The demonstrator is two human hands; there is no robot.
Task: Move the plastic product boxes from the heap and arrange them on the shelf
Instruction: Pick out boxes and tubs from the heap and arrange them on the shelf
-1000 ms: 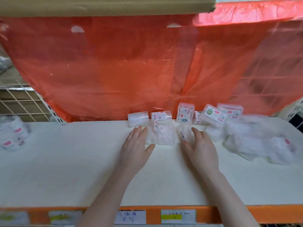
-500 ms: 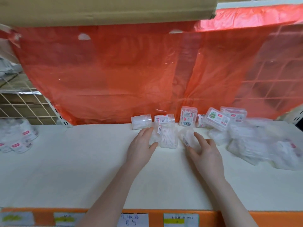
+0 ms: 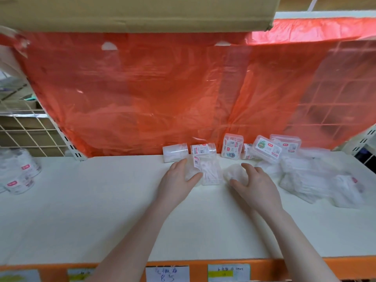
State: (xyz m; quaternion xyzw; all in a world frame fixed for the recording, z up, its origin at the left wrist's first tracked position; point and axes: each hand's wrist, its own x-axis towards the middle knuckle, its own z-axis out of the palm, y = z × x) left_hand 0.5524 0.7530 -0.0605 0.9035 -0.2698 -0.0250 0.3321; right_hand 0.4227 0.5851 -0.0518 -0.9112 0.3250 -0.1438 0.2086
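Clear plastic product boxes lie on the white shelf [image 3: 101, 210]. My left hand [image 3: 177, 182] grips one clear box [image 3: 191, 169] between thumb and fingers. Right beside it lies another clear box [image 3: 210, 170] with a red-and-white label. My right hand [image 3: 256, 186] curls around a third clear box [image 3: 234, 174]. Behind them, several boxes stand along the back: a plain one [image 3: 175, 152], a labelled one [image 3: 203, 149], an upright one [image 3: 232, 149] and a tilted one [image 3: 266, 148]. A heap of clear boxes [image 3: 317, 178] spreads at the right.
An orange plastic sheet [image 3: 173, 94] hangs behind the shelf. A cardboard box [image 3: 132, 11] juts out overhead. Round labelled tubs [image 3: 18, 171] sit at the far left. Wire mesh [image 3: 30, 131] backs the left side. Price tags [image 3: 166, 273] line the orange front edge.
Both hands reached forward and closed: the left now grips a clear box and the right curls round another. The view shifted down a little.
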